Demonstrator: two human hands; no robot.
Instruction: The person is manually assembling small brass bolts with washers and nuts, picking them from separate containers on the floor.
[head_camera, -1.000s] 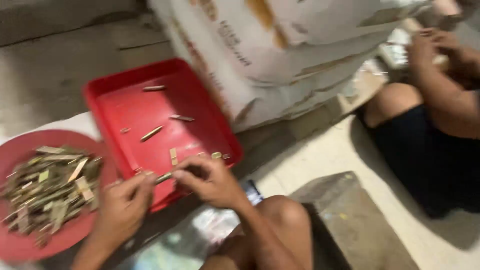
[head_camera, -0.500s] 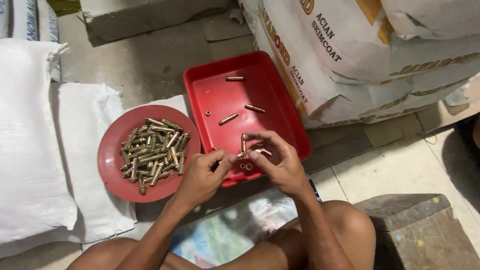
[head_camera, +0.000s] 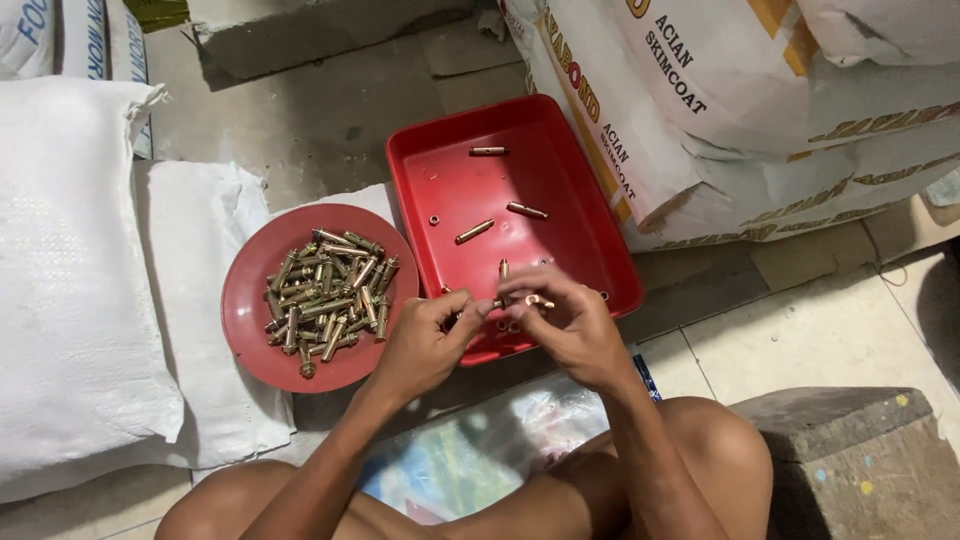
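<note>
Both hands meet over the near edge of the red rectangular plastic tray (head_camera: 560, 150).
Your left hand (head_camera: 420, 345) and right hand (head_camera: 565, 325) pinch one small brass-coloured metal bolt (head_camera: 487, 304) between fingertips (loose bolts lie farther in); the round red plate (head_camera: 250, 330) heaped with bolts sits left.

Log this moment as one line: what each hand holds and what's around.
left hand: pinching small brass bolt | right hand: fingers on same bolt | under hands: red tray, few loose bolts | left: red plate, bolt pile
</note>
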